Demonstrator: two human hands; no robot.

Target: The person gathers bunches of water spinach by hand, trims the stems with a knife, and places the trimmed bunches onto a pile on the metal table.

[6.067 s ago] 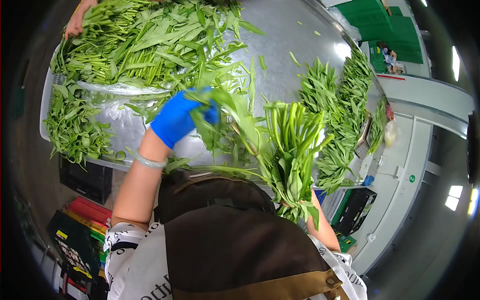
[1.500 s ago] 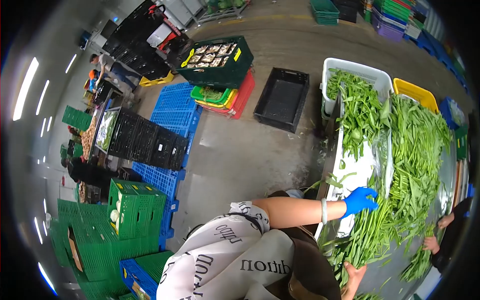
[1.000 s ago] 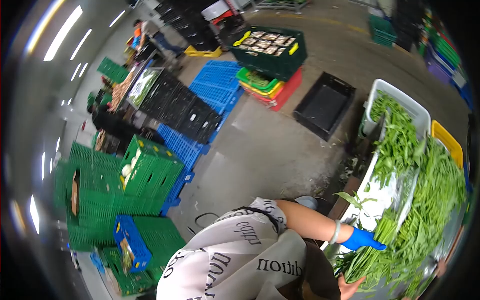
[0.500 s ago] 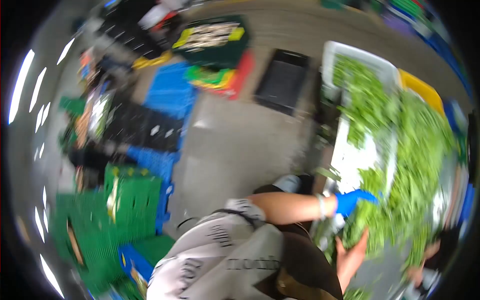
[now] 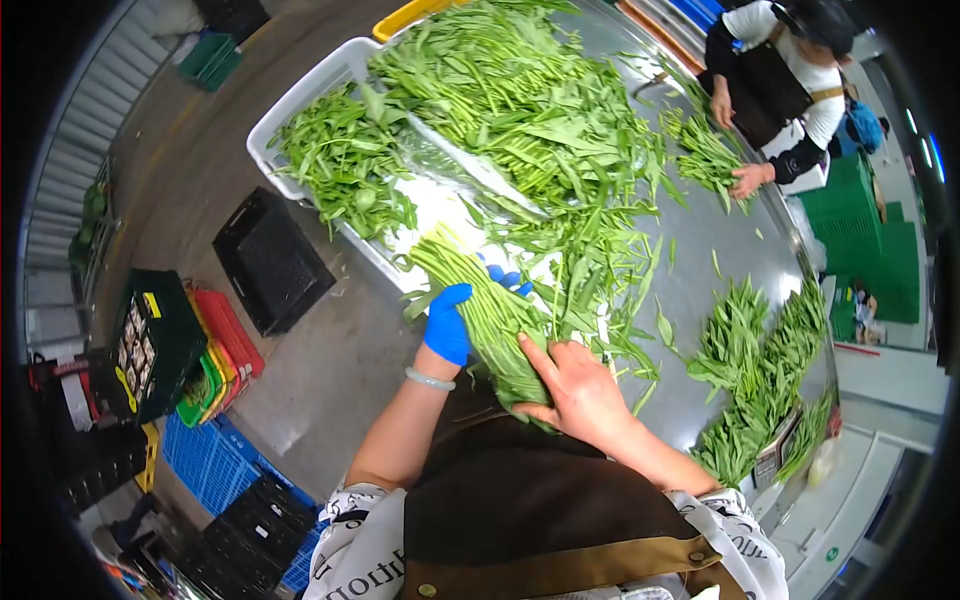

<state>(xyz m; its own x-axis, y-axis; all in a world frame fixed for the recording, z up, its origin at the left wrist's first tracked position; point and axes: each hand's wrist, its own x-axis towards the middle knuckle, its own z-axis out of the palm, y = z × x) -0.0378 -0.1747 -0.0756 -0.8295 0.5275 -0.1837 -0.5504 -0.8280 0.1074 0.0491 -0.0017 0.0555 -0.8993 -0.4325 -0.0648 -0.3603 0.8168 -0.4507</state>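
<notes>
Both grip greens bundle: left hand (blue-gloved), right hand bare.

Steel table, heaped leafy greens, sorted bundles, clear plastic sheet

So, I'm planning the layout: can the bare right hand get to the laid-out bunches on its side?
Probably yes: only bare metal table lies between the right hand and those bunches, though it now grips a bundle with the left hand.
</notes>
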